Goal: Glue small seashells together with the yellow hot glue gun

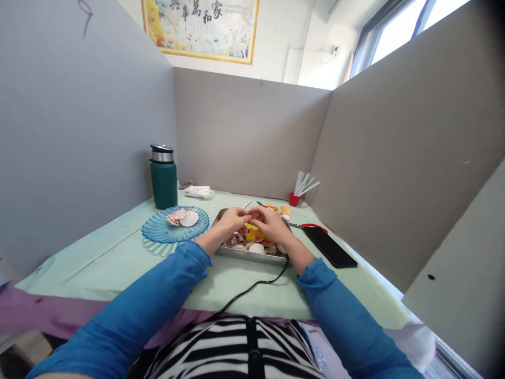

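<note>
Both my hands meet above a metal tray (252, 253) filled with several seashells and a yellow object (252, 232). My left hand (232, 218) has its fingers pinched together at the fingertips. My right hand (270, 222) is curled closed, its fingertips touching those of the left. Something small sits between the fingertips, too small to make out. Left of the tray, a blue glass plate (158, 231) holds a few shells (183, 217).
A dark green flask (163, 178) stands at the back left, a white object (199, 191) beside it. A red cup of white sticks (295, 196), red-handled scissors (313, 227) and a black phone (330, 246) lie right. A black cable (252, 287) crosses the green tablecloth. Grey partitions enclose the table.
</note>
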Demonstrator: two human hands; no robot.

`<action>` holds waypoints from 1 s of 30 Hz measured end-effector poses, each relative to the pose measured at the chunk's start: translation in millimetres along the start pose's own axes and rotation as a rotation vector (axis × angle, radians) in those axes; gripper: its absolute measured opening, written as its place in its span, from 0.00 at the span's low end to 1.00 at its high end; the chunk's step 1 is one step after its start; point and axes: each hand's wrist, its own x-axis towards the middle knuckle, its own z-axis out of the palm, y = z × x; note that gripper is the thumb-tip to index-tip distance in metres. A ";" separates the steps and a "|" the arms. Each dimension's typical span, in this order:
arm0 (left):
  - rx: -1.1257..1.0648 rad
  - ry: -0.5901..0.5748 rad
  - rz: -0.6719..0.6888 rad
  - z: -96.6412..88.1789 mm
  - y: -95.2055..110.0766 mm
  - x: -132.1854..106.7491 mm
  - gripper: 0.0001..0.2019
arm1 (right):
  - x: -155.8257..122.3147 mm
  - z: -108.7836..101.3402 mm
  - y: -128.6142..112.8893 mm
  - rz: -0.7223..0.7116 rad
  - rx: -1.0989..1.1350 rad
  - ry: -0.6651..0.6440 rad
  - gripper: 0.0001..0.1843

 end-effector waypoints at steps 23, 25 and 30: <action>-0.011 -0.009 0.014 -0.7 -2.7 3.5 0.06 | 0.0 -0.5 -1.5 -0.023 -0.023 0.021 0.11; 0.000 -0.013 0.019 -0.9 -2.5 3.2 0.05 | 0.1 -0.4 -1.1 -0.024 -0.023 0.022 0.12; 0.010 0.009 0.027 -1.3 -2.7 3.7 0.04 | -0.5 -0.3 -0.9 -0.027 -0.016 0.015 0.12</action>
